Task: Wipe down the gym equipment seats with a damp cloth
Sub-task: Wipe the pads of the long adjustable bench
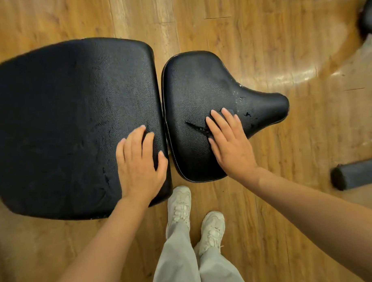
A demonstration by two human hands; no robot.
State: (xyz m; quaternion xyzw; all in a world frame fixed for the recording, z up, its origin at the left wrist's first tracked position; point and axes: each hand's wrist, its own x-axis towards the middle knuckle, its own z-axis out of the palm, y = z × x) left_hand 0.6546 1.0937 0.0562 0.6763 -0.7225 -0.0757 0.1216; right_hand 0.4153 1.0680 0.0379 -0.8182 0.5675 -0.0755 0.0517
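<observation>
Pressing flat, the right hand [227,142] lay on the smaller black seat pad [203,95], its fingers straight and pointing toward eleven o'clock. Under those fingers a dark cloth [228,112] showed only as a small patch past the fingertips, at about twelve o'clock from the palm; most of it was hidden beneath the hand, and its colour nearly matched the vinyl. The hand pinned it down rather than curling round it, so the grip was released, fingers extended. A tear [197,128] in the vinyl ran just at nine o'clock from the index finger, touching the hand's edge.

At nine o'clock from that hand, well apart across the narrow gap between the pads, the left hand [140,160] rested on the near right corner of the larger back pad [65,115]. Its fingers were relaxed and spread, holding nothing, thumb near the pad's edge.

The seat pad narrowed to a nose at three o'clock, with scuffed spots on the vinyl there. Both pads stood over a wooden floor [258,38]. Pale shoes [179,206] stood at six o'clock below the gap, and a black foam roller [357,174] lay at the right edge.
</observation>
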